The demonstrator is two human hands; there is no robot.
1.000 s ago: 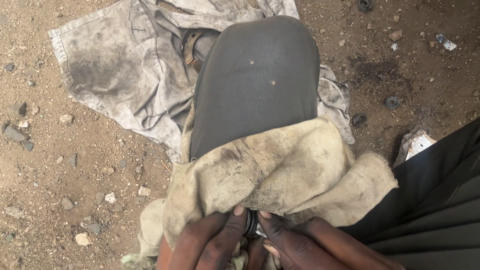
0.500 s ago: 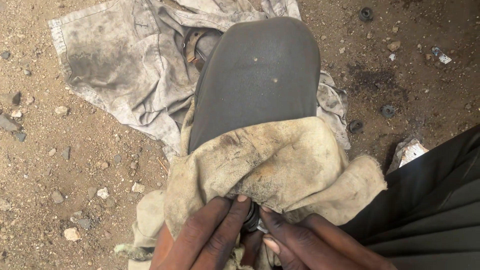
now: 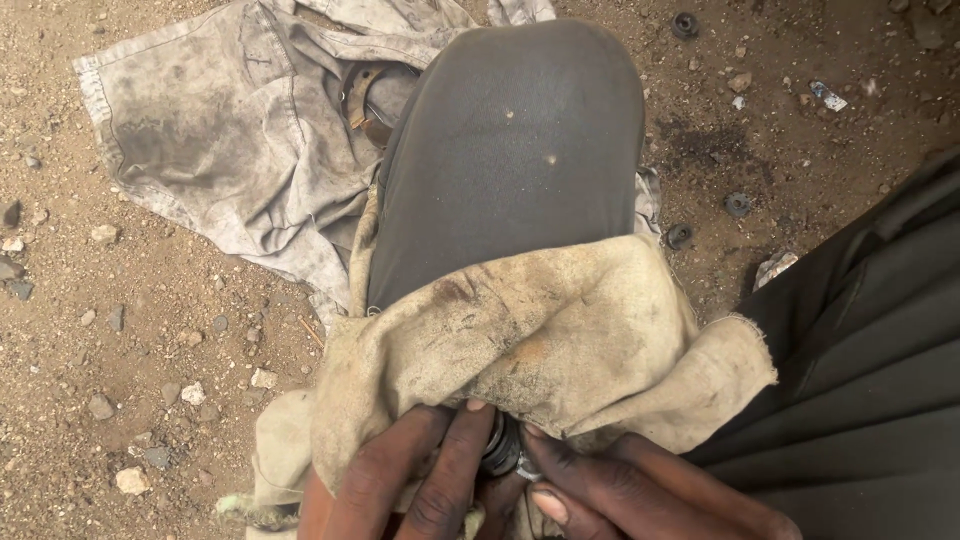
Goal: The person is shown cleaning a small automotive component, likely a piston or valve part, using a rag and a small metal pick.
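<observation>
At six o'clock in the head view, a small dark round metal part [image 3: 503, 447] is pinched between the fingers of both hands, half wrapped in a stained tan rag [image 3: 540, 350]. The left hand [image 3: 400, 490] is closed on the part and the rag's lower edge from seven o'clock; the right hand [image 3: 640, 495] is closed on it from five o'clock, fingertips pressed to the metal. The rag is draped over a knee in dark grey cloth [image 3: 515, 150], seen toward twelve o'clock. A dirty grey cloth [image 3: 210, 140] is spread on the gravel ground [image 3: 120, 350] at ten o'clock, with a rusty curved metal piece [image 3: 362, 95] lying on it. Black fabric [image 3: 870, 380] is seen at four o'clock.
</observation>
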